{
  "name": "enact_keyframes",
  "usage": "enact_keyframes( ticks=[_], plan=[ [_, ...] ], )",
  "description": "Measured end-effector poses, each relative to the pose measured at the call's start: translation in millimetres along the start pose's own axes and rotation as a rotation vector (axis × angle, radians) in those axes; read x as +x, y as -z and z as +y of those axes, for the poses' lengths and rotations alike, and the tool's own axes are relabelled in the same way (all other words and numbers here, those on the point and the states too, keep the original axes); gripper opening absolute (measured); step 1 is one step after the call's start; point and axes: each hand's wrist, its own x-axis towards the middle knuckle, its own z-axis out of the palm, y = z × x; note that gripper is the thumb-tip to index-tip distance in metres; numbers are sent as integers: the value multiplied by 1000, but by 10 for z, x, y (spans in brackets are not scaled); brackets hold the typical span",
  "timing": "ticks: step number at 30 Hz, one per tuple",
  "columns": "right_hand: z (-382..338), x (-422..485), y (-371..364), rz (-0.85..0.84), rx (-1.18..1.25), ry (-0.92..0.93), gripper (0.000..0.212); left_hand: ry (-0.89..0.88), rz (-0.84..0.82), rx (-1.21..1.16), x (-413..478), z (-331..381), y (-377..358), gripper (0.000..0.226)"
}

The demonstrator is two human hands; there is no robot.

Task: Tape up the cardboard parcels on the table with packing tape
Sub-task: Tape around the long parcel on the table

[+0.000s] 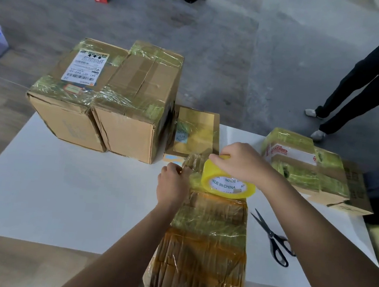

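right hand [240, 162] grips the tape roll [226, 182] on the long parcel [206, 238] at the table's [62, 188] near edge, left hand [172, 183] pinching the tape end beside it, parcel's length running away from the person.

Parcels: brown cardboard, matt where bare, e.g. the big box [129, 113]; the long parcel [206, 238] is wrapped in glossy, wrinkled yellowish clear tape. Tape roll [227, 182] is shiny yellow plastic w/ a white paper core label. Surface [62, 188] smooth matt white; scissors [272, 237] have black plastic handles, dark blades.
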Motion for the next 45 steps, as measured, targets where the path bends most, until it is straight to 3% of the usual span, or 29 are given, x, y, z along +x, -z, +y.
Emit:
enact_keyframes(
  ticks=[6, 8, 14, 16, 18, 20, 21, 23, 28, 37, 43, 45],
  plan=[
    [385, -190, 8, -36, 483, 4, 44, -17, 70, 84, -31, 13, -47, 30],
    [450, -168, -48, -10, 462, 6, 47, -22, 85, 99, -14, -22, -67, 31],
    [631, -235, 152, 67, 104, 28, 55, -83, 124, 166, 18, -26, -102, 29],
    [660, -255, 178, 57, 59, 7, 55, -200, 187, 254, 1, -6, -129, 24],
    [624, -245, 162, 50, 12, 9, 58, -446, 218, 369, -63, -3, -132, 23],
    [594, -235, 141, 61, -55, 30, 63, -740, 112, 478, -183, -54, -147, 45],
    [604, -243, 136, 75, -71, 37, 64, -806, 4, 541, -259, -70, -156, 59],
    [674, -280, 131, 99, -10, 55, 62, -788, -145, 654, -331, -102, -161, 76],
    [807, -342, 118, 113, 303, 40, 59, -754, -169, 843, -314, -111, -146, 83],
    [849, -415, 142, 111, -51, 14, 58, -679, -165, 973, -362, 56, -195, 87],
    [964, -402, 171, 96, 117, 31, 57, -719, -174, 930, -456, 101, -384, 88],
    [942, -413, 146, 85, 74, 18, 57, -719, -170, 921, -471, 64, -387, 90]
  ],
)
